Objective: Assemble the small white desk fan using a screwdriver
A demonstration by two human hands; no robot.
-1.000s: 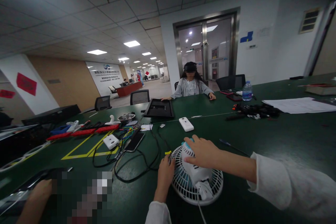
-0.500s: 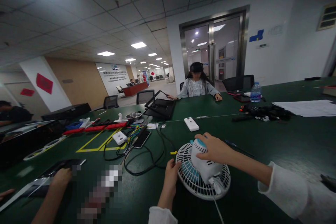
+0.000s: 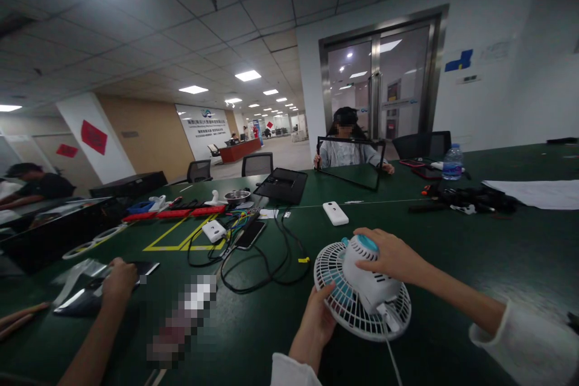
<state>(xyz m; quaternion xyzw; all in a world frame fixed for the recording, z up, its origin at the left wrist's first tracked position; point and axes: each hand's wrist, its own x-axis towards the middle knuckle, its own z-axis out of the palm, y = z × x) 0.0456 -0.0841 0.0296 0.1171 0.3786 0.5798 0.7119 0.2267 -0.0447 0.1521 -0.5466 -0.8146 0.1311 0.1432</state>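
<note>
Head view: a small desk fan (image 3: 368,286) lies face down on the dark green, matt table (image 3: 452,253), near the wearer's edge. Its round white grille of thin radial ribs rests on the tabletop, and the smooth white motor housing with a teal cap points up. The left hand (image 3: 319,322) has its fingers curled around the near-left rim of the grille. The right hand (image 3: 391,256) is cupped over the capped end of the housing, fingers wrapped onto the plastic. A thin white cord (image 3: 392,356) runs from the fan toward the wearer.

Just left of the fan sits a loose tangle of black cables (image 3: 266,265), with a glossy phone (image 3: 250,234) and yellow floor-tape lines (image 3: 181,238) beyond. A white oblong device (image 3: 335,213) lies farther up the table. A co-worker's hand (image 3: 118,274) rests at far left. Across the table a seated person holds a thin black rectangular frame (image 3: 350,163) upright.
</note>
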